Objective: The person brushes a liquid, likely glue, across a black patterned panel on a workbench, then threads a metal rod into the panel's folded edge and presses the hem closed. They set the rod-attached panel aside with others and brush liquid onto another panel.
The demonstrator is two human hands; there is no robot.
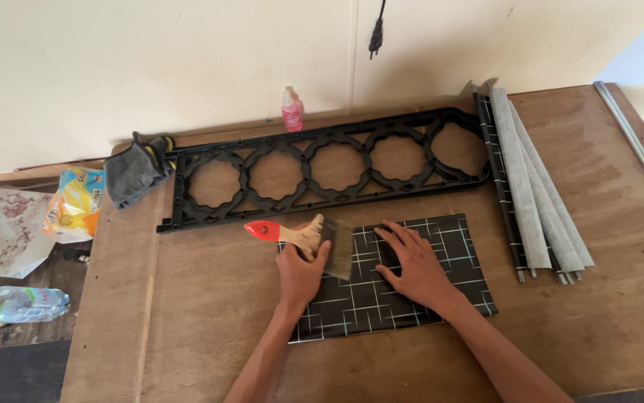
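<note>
A black sheet with a thin pale grid pattern (441,246) lies flat on the brown wooden table (202,313). My left hand (301,270) grips a paintbrush (303,235) with a red-tipped wooden handle, its bristles resting on the sheet's left part. My right hand (414,265) presses flat on the middle of the sheet, fingers spread.
A long black plastic frame with several round openings (322,168) lies behind the sheet. Grey gloves (135,172) sit at its left end, a small pink bottle (291,112) by the wall. Rolled grey and black sheets (535,194) lie at right. Snack bag (76,203) and water bottle (12,302) at left.
</note>
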